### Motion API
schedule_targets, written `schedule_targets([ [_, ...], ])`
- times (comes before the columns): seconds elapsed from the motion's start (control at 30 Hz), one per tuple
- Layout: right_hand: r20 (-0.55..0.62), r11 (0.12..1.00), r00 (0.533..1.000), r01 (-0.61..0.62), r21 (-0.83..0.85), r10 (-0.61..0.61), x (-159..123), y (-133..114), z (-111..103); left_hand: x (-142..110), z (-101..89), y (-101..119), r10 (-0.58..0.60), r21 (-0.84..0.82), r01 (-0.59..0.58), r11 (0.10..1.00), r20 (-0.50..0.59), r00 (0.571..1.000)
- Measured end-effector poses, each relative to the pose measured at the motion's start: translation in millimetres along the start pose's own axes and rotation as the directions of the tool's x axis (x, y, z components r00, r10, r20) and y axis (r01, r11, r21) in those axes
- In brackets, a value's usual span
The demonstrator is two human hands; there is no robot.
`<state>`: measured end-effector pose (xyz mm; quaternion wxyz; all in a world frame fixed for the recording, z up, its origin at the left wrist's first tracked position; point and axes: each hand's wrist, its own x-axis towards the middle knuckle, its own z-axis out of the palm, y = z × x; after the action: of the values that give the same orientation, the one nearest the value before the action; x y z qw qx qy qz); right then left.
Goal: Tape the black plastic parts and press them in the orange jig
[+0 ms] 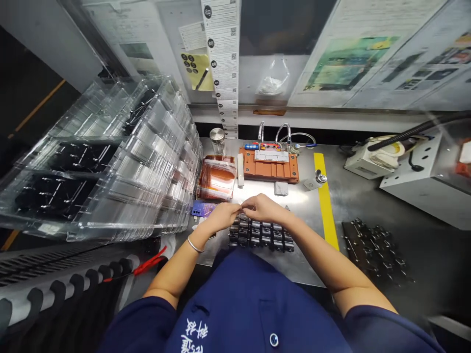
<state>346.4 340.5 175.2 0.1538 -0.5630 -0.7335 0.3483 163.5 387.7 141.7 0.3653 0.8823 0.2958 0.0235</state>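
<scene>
My left hand (221,215) and my right hand (263,208) meet over the metal bench, fingertips pinched together on a small pale piece that I cannot make out. Just below them lies a block of several small black parts (261,235) in rows. A silver bangle sits on my left wrist. An orange stack of flat strips (217,177) lies beyond my left hand. An orange-brown fixture (271,166) with a white slotted bar stands behind the hands.
Tilted stacks of clear plastic trays (121,157), some holding black parts, fill the left. A black tray of parts (373,247) lies at the right past a yellow tape line (326,201). White boxes (427,171), a glass jar (218,139), red-handled cutters (149,262).
</scene>
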Motion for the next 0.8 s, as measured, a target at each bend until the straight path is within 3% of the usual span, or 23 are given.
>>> schedule_targets([
  [0.13, -0.062, 0.991, 0.992, -0.109, 0.074, 0.114, -37, 4, -7, 8, 12.0, 24, 0.133, -0.013, -0.132, 0.991, 0.087, 0.987],
  [0.23, -0.182, 0.963, 0.957, -0.189, 0.194, 0.224, -80, 12, -10, 15, 23.0, 52, 0.196, -0.02, -0.195, 0.981, 0.166, 0.966],
  [0.3, -0.31, 0.916, 0.891, -0.225, 0.332, 0.331, -120, 22, -8, 18, 30.2, 74, 0.18, 0.055, -0.196, 0.979, 0.221, 0.959],
  [0.37, -0.432, 0.848, 0.776, -0.238, 0.473, 0.459, -172, 38, -2, 21, 38.5, 98, 0.188, 0.118, -0.229, 0.966, 0.285, 0.94],
  [0.43, -0.534, 0.762, 0.592, -0.228, 0.606, 0.603, -238, 57, 8, 25, 50.8, 121, 0.247, 0.083, -0.293, 0.952, 0.354, 0.902],
  [0.5, -0.593, 0.652, 0.295, -0.168, 0.74, 0.749, -318, 76, 24, 31, 70.6, 143, 0.271, -0.05, -0.277, 0.959, 0.436, 0.858],
  [0.57, -0.554, 0.552, -0.035, -0.058, 0.832, 0.832, -405, 89, 49, 40, 101.1, 166, 0.227, -0.216, -0.126, 0.968, 0.554, 0.801],
  [0.67, -0.428, 0.486, -0.39, 0.06, 0.872, 0.815, -530, 96, 101, 59, 169.4, 207, 0.159, -0.345, 0.126, 0.93, 0.686, 0.71],
  [0.73, -0.338, 0.486, -0.595, 0.103, 0.868, 0.729, -599, 92, 142, 71, 227.8, 238, 0.116, -0.356, 0.19, 0.915, 0.685, 0.72],
  [0.8, -0.244, 0.487, -0.736, 0.132, 0.863, 0.632, -652, 85, 184, 79, 292.3, 271, 0.058, -0.337, 0.218, 0.916, 0.648, 0.759],
])
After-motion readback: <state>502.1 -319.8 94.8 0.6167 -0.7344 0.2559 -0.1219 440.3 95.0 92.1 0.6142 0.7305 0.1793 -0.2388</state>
